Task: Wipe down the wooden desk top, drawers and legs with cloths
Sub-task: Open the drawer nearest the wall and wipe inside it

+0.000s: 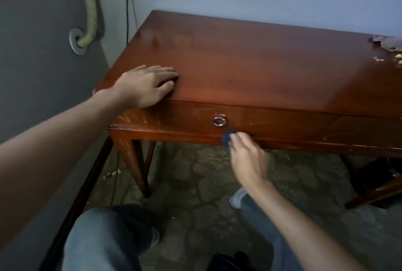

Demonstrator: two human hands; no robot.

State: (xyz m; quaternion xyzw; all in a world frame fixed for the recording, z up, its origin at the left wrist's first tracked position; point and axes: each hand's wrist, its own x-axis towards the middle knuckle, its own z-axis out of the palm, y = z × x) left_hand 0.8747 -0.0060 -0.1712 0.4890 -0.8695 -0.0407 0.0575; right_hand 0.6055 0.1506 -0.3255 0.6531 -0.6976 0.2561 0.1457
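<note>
A reddish-brown wooden desk (250, 64) stands against the wall, with a drawer front (261, 125) carrying a round metal ring pull (219, 121). My left hand (148, 87) rests flat on the desk top near its front left corner, fingers straight. My right hand (248, 159) grips a small dark blue cloth (228, 138) and holds it against the lower edge of the drawer front, just below the ring pull. Most of the cloth is hidden by my fingers. The front left leg (134, 166) tapers down to the carpet.
A crumpled grey cloth (389, 43) and pale crumbs (378, 59) lie at the desk's far right. A black cord (127, 9) hangs from a wall outlet left of the desk. My knees are below, over patterned carpet (195, 183). A dark object (376, 175) sits under the desk's right side.
</note>
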